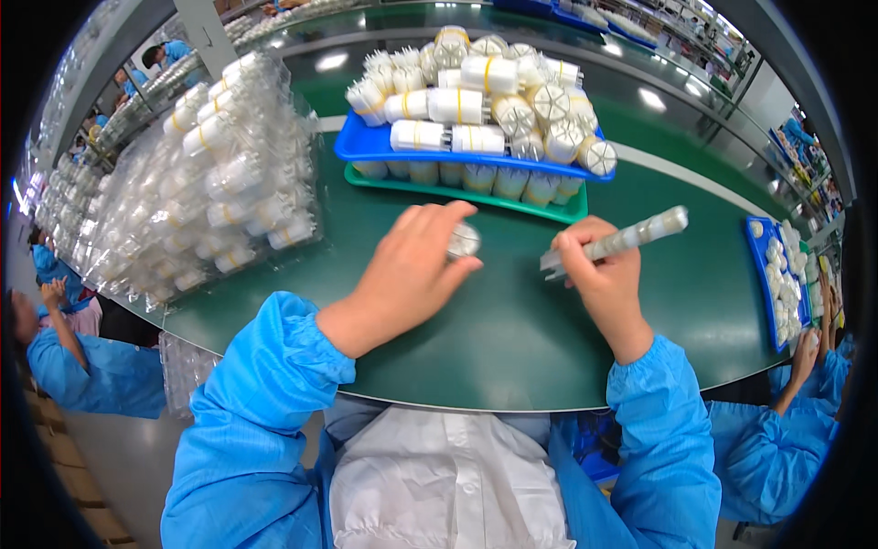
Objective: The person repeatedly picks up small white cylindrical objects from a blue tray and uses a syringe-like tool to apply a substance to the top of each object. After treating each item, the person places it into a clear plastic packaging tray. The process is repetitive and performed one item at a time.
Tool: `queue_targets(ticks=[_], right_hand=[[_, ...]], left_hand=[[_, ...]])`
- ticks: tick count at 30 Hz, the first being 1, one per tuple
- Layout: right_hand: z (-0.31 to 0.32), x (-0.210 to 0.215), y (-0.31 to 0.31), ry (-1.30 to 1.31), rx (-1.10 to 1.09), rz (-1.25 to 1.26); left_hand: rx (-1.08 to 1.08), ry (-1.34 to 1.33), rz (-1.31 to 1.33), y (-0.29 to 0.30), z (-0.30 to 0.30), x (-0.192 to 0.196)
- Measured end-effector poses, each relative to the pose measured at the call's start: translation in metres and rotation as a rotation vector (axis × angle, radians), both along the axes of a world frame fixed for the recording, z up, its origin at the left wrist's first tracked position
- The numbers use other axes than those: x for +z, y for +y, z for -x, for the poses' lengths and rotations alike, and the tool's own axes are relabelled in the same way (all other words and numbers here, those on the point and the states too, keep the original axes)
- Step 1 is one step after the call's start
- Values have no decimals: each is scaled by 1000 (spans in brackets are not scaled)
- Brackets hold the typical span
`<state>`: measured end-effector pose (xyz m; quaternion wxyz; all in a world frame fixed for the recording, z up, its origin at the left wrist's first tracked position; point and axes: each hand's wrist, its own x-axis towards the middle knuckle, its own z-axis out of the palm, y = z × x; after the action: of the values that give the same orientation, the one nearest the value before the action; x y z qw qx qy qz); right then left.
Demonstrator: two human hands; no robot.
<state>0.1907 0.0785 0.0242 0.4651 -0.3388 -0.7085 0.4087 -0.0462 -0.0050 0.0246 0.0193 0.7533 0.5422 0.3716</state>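
Observation:
My left hand [412, 270] rests on the green table [512, 339] with its fingers closed around a small round white part [464, 240]. My right hand [604, 274] grips a long clear stick-like bundle of white parts [622, 240], held tilted up to the right just above the table. The two hands are a short gap apart, in front of the stacked trays.
A blue tray [366, 146] piled with banded white cylindrical bundles [485, 101] sits on a green tray [476, 197] at the back. Clear plastic trays of white parts [201, 183] stack up at the left. Another blue tray [777, 274] lies at the right by a co-worker's hand [809, 348]. People in blue sit around.

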Motion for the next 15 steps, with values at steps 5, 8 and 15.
queue_targets(ticks=[5,8,15], right_hand=[[12,-9,-4,-99,118,-98],[13,-10,-7,-182,143,-89],[2,-16,-12,-262,99,-116]], left_hand=[[265,189,-40,-5,45,3],[307,203,-72,-8,48,5],[466,524,-361,70,64,52]])
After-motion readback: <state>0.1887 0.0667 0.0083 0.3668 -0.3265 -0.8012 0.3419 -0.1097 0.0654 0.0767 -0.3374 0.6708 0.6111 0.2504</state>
